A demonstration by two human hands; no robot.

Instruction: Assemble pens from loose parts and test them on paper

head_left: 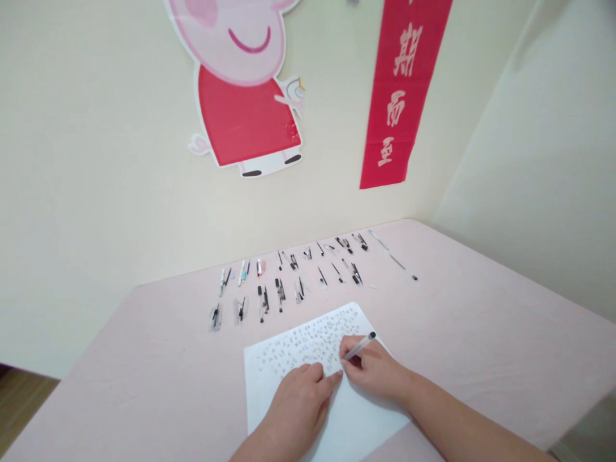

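Observation:
A white sheet of paper (269, 359) lies at a slant on the table, with rows of small handwritten characters over its upper half. My right hand (368, 369) rests on the sheet's right side, fingers closed round a pen (360, 345) with a clear barrel and black end. The pen's tip is hidden by the fingers. Flat on the paper to the left is my left hand (303, 398), its index finger stretched toward the right hand and the other fingers partly bent. Nothing shows in it.
Behind the paper, several pens and pen parts (280, 295) lie in two rows on the pink table (481, 333). A long thin piece (397, 260) lies at the far right. The wall bears a pig cutout (245, 122) and a red banner (399, 96).

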